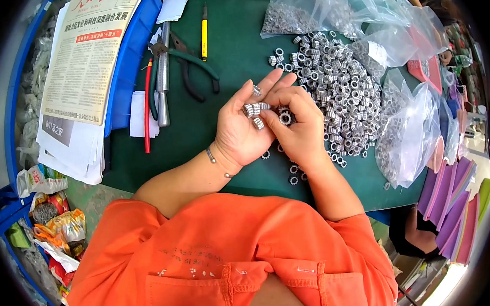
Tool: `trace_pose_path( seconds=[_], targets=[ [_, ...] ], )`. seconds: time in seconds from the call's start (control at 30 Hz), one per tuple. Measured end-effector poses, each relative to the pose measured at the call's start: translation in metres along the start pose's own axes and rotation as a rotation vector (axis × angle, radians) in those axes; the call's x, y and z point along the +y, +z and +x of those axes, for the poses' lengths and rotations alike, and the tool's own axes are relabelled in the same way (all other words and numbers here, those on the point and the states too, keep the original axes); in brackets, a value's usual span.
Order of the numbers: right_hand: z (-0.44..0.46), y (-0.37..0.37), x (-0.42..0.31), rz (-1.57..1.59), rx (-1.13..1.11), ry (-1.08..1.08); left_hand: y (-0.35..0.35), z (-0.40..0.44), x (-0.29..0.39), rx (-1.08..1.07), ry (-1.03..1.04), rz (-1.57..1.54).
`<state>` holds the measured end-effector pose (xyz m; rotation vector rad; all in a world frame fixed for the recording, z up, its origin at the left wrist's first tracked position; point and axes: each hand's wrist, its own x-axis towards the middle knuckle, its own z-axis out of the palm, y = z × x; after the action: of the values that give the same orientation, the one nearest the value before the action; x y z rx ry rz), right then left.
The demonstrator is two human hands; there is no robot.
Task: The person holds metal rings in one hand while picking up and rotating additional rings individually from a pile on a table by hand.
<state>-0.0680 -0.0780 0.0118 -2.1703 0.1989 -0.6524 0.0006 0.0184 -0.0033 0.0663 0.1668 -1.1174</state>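
My left hand (pixel 233 126) is turned palm up, fingers partly curled, with several small toothed metal rings (pixel 258 122) lying in it. From the right, my right hand (pixel 303 125) meets it, thumb and forefinger closed near those rings. Another metal ring (pixel 285 116) shows between the curled fingers of my right hand. Just beyond that hand spreads a large heap of the same metal rings (pixel 344 95) on the green tabletop (pixel 195 161). A few loose metal rings (pixel 294 175) lie on the near side, below my right hand.
Clear plastic bags of rings (pixel 402 139) stand right of the heap; another plastic bag (pixel 293 14) lies behind. On the left are pliers (pixel 187 62), a yellow-handled knife (pixel 204 39), a red pen (pixel 148 111), a metal rod (pixel 163 96) and a blue bin (pixel 135 59) beside a newspaper (pixel 85 67).
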Motion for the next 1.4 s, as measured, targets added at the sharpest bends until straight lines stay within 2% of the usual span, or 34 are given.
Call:
trace_pose_path(
  seconds=[0.13,0.2,0.27,0.33,0.37,0.4,0.43,0.5,0.57,0.63,0.93,1.4],
  targets=[
    [-0.001,-0.002,0.0,0.015,0.071,-0.103,-0.001,-0.001,0.0,-0.049,-0.041,-0.044],
    [-0.001,-0.007,-0.005,-0.034,0.051,-0.139,-0.003,0.0,0.001,0.006,-0.011,0.04],
    [-0.002,-0.01,-0.005,-0.056,0.05,-0.129,-0.014,-0.001,0.003,0.098,0.003,0.252],
    [-0.002,-0.01,-0.002,-0.072,0.103,-0.105,-0.014,0.0,0.0,0.104,0.032,0.289],
    [-0.005,-0.009,-0.005,-0.024,0.115,0.013,-0.013,-0.002,0.0,0.116,-0.013,0.402],
    [-0.007,-0.009,-0.006,-0.025,0.117,0.013,-0.01,-0.002,-0.001,0.126,-0.058,0.517],
    [-0.009,-0.008,-0.006,0.03,0.15,0.046,-0.004,-0.001,-0.004,0.191,-0.05,0.489],
    [-0.012,-0.006,0.004,0.129,0.192,0.059,-0.011,-0.001,0.0,0.14,-0.079,0.418],
    [-0.008,-0.012,0.001,0.074,0.18,0.01,-0.012,0.0,0.002,0.09,-0.108,0.349],
    [-0.007,-0.014,0.001,0.02,0.167,-0.04,-0.009,0.0,0.002,0.177,-0.135,0.243],
    [-0.008,-0.014,0.007,0.021,0.148,-0.016,-0.01,0.0,-0.001,0.098,-0.049,0.432],
    [-0.011,-0.015,0.011,0.088,0.216,-0.048,-0.014,0.001,-0.001,0.108,-0.075,0.382]
  ],
)
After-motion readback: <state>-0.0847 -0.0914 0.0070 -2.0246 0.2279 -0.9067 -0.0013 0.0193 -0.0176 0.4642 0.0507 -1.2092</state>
